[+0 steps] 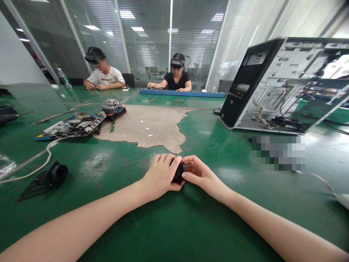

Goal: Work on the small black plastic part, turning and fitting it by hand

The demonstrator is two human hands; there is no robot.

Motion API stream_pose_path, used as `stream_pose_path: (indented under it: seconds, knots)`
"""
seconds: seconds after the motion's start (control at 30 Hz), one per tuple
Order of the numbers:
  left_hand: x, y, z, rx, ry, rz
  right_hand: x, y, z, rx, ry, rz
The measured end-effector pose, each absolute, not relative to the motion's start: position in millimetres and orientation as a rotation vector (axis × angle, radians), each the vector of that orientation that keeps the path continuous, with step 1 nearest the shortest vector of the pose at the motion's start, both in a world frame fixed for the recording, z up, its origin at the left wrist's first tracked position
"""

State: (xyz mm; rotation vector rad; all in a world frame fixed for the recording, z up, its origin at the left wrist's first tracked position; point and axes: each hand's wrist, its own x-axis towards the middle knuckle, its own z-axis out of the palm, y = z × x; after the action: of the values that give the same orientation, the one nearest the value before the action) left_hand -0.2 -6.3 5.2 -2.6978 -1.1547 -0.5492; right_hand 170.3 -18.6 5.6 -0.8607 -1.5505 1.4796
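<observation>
A small black boxy part (178,173) with a flat, flanged edge is held just above or on the green table, in front of me; much of it is covered by fingers. My left hand (161,175) wraps over it from the left, with the thumb along the near top side. From the right, my right hand (201,176) pinches its flanged edge between thumb and curled fingers. Whether the part touches the tabletop I cannot tell. To the left lies a black plastic duct-like piece (53,175) with a round opening.
An opened computer tower (255,83) stands at the right. On the left lie a circuit board (73,125), a round cooler (113,106) and a pale cable (49,154). Bare patches show in the green table (174,225). Two people sit opposite, one behind a blue bar (182,93).
</observation>
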Motion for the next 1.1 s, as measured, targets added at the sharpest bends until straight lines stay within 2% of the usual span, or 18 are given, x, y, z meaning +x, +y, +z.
stream_pose_path:
  seconds: [1.1]
  knots:
    - [-0.9, -7.8, 7.2, -2.703, -1.167, -0.56, 174.0, -17.3, 2.2, -0.803, -1.577, 1.509]
